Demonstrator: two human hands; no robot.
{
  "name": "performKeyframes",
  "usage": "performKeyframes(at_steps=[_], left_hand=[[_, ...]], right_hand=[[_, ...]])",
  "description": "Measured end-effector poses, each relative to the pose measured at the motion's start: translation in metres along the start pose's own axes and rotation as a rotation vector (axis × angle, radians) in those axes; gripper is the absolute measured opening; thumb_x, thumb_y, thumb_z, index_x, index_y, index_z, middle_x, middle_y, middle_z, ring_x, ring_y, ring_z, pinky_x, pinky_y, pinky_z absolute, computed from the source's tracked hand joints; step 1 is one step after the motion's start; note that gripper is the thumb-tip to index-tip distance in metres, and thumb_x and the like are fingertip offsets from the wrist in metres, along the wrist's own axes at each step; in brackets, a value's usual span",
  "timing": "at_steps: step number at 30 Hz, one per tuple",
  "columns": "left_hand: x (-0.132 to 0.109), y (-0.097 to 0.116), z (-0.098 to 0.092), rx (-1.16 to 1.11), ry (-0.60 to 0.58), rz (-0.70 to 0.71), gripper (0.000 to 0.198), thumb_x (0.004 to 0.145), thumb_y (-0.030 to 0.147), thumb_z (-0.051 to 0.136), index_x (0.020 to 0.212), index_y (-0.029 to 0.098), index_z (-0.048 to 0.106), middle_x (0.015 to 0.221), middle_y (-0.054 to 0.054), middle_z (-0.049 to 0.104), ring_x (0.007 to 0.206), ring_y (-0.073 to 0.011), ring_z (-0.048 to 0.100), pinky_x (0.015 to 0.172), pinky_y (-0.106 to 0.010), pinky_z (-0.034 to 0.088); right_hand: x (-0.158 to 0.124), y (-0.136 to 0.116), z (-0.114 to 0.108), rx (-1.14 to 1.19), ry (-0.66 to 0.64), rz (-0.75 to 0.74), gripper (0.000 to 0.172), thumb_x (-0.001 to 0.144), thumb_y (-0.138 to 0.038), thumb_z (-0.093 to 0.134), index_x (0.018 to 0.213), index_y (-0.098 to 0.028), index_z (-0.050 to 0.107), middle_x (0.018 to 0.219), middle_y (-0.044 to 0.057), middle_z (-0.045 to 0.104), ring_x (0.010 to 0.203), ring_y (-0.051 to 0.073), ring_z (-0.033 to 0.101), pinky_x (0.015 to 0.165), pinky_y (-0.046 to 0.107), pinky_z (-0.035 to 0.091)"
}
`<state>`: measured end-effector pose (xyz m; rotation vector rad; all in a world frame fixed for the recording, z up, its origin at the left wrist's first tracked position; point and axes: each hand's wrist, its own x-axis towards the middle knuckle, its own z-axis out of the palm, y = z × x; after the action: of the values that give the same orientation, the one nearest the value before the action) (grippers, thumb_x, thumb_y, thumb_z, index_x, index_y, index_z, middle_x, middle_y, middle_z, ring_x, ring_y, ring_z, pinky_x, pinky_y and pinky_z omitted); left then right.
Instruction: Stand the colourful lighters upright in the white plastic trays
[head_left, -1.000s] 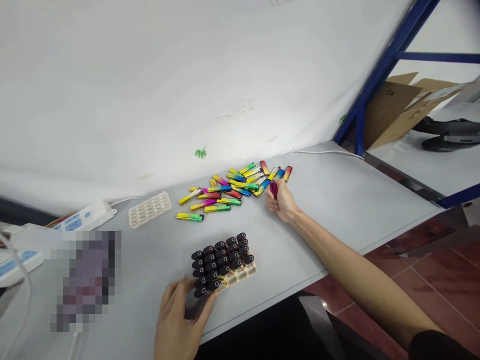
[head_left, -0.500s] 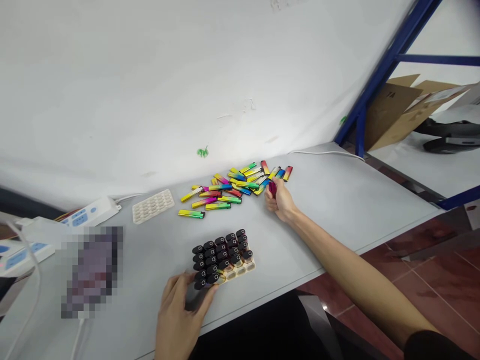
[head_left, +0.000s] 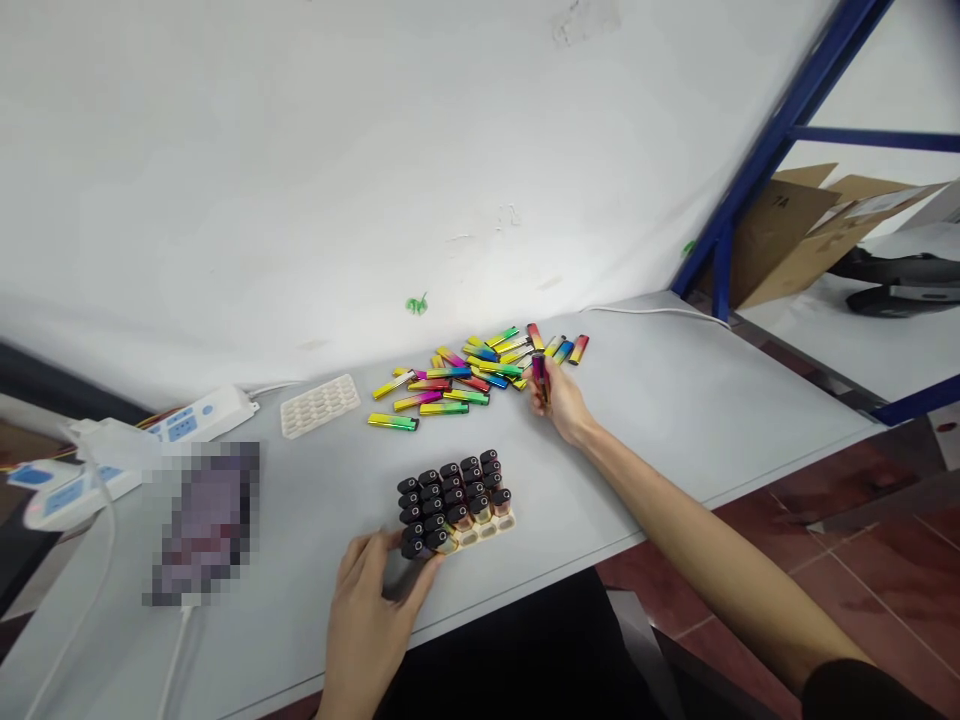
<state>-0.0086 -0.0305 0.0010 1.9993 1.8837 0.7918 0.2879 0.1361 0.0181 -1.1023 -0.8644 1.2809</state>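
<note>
My left hand (head_left: 373, 605) grips the near-left corner of a cream tray (head_left: 488, 528), thumb at the front and fingers at the left side. Black-capped lighters (head_left: 452, 483) stand upright in most of the tray's slots; several slots along the front edge hold nothing. Farther back, my right hand (head_left: 561, 402) is closed around a purple-red lighter (head_left: 539, 370) held about upright. That hand is at the right end of a loose pile of shiny multicoloured lighters (head_left: 444, 408) lying flat near the wall.
A second cream slotted tray (head_left: 321, 405) lies left of the pile. Power strips (head_left: 202, 416) with white cables and a blurred-out object (head_left: 210, 525) are at the left. Blue shelf posts (head_left: 722, 265) and a cardboard box (head_left: 787, 235) stand at the right.
My right hand has turned the purple-red lighter more upright, close to the same place by the pile. My left hand stays at the tray. The whole view has shifted slightly.
</note>
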Motion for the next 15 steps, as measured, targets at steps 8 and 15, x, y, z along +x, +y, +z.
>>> performKeyframes(at_steps=[8, 15], left_hand=[[0.000, -0.001, 0.000, 0.007, 0.024, 0.079, 0.038, 0.086, 0.058, 0.061, 0.101, 0.023, 0.061, 0.097, -0.005, 0.065, 0.096, -0.0264, 0.064, 0.079, -0.040, 0.053], [0.003, -0.002, 0.001, -0.017, 0.056, 0.153, 0.033, 0.087, 0.055, 0.060, 0.096, 0.023, 0.060, 0.091, -0.004, 0.066, 0.093, -0.0269, 0.063, 0.078, -0.040, 0.052]], right_hand=[[-0.042, -0.025, -0.006, -0.563, -0.038, -0.307, 0.029, 0.085, -0.047, 0.068, 0.083, -0.021, 0.057, 0.083, 0.001, 0.063, 0.077, 0.015, 0.056, 0.072, 0.029, 0.044], [-0.119, -0.085, 0.015, -0.718, -0.144, -0.455, 0.022, 0.089, -0.041, 0.068, 0.102, -0.026, 0.060, 0.089, 0.004, 0.072, 0.079, 0.021, 0.066, 0.067, 0.034, 0.049]])
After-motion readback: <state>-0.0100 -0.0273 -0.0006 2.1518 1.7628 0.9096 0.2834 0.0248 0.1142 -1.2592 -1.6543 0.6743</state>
